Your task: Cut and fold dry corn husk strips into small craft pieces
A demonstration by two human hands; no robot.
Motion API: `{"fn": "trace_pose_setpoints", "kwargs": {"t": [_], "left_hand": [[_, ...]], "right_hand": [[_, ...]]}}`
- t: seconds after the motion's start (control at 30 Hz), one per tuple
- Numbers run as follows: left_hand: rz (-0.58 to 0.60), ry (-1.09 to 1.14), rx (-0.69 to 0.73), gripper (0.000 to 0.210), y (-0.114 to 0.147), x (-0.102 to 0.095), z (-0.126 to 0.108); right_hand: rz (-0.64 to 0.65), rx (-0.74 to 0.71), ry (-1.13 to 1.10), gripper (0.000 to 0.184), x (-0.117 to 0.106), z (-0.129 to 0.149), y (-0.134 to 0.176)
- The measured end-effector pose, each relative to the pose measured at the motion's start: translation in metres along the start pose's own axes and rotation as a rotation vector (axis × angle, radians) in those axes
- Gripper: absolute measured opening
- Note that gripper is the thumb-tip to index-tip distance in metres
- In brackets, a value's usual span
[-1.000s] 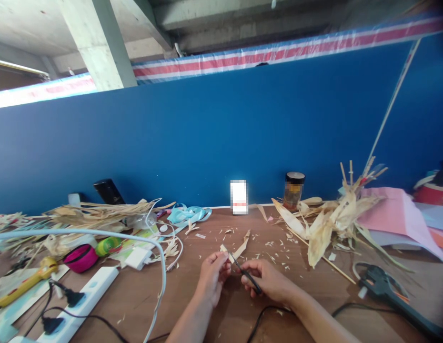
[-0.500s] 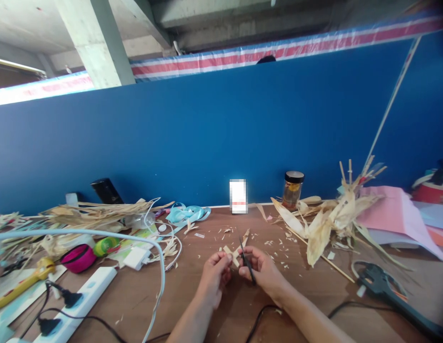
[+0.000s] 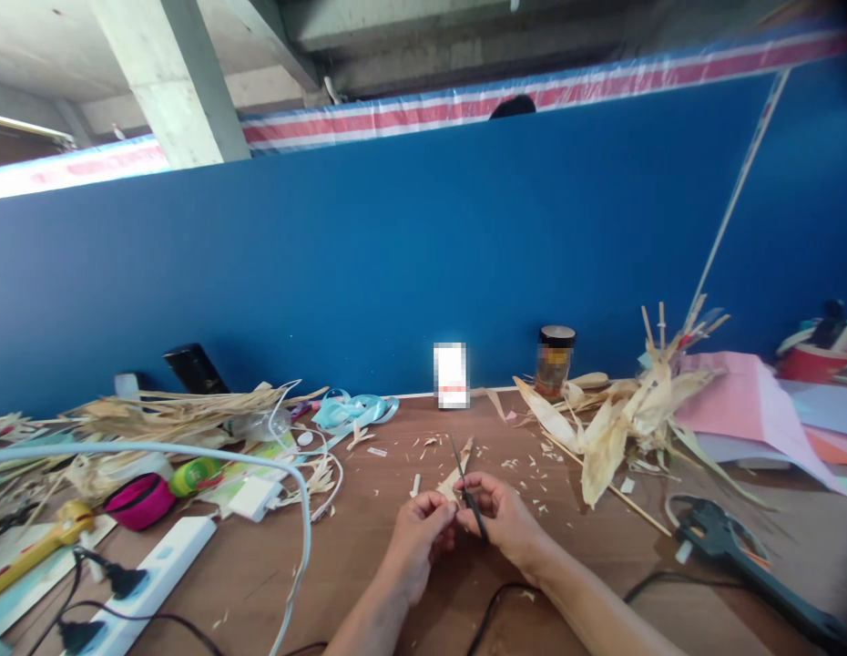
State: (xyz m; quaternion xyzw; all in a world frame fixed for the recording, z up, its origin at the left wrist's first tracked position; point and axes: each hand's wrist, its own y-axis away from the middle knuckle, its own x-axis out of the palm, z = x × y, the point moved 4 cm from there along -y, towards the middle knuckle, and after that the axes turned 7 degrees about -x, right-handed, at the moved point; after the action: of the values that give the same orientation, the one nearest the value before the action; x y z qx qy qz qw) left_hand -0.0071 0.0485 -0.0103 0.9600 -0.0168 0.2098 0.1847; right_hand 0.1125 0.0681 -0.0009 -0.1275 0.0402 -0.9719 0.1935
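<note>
My right hand (image 3: 502,510) is closed round a pair of dark scissors (image 3: 474,512), whose narrow blades point away from me. Against it, my left hand (image 3: 420,538) pinches with thumb and forefinger at the lower end of a pale piece of corn husk (image 3: 454,476). The husk lies between the two hands, beside the blades, and tapers to a point at its far end. Fingers cover its near end. Just beyond my left hand, a short cut strip (image 3: 415,485) rests on the brown table (image 3: 369,565).
Husk scraps lie scattered ahead. Dried husks (image 3: 605,446), a lidded jar (image 3: 556,363) and a dark glue gun (image 3: 724,538) are to the right. On the left are a power strip (image 3: 168,565), a white cable (image 3: 304,510), blue ribbon (image 3: 355,410) and a pink pouch (image 3: 140,501).
A short strip that was at my left fingertips now lies on the table. My left hand has moved right, its fingertips now against my right hand.
</note>
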Motion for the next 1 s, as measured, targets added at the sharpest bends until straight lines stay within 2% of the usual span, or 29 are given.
{"fn": "trace_pose_setpoints", "kwargs": {"t": [0.4, 0.6, 0.83, 1.0], "left_hand": [[-0.036, 0.038, 0.03, 0.021, 0.001, -0.001, -0.002], [-0.051, 0.083, 0.102, 0.021, -0.001, -0.009, -0.013], [-0.16, 0.131, 0.137, 0.022, -0.001, -0.02, -0.025], [-0.186, 0.146, 0.138, 0.023, -0.001, -0.021, -0.025]], "right_hand": [[0.025, 0.053, 0.055, 0.04, 0.001, -0.002, 0.001], [0.147, 0.019, 0.075, 0.034, 0.009, 0.002, 0.004], [0.245, 0.17, 0.085, 0.029, 0.015, -0.002, 0.008], [0.264, 0.182, 0.109, 0.03, 0.011, -0.001, 0.009]]}}
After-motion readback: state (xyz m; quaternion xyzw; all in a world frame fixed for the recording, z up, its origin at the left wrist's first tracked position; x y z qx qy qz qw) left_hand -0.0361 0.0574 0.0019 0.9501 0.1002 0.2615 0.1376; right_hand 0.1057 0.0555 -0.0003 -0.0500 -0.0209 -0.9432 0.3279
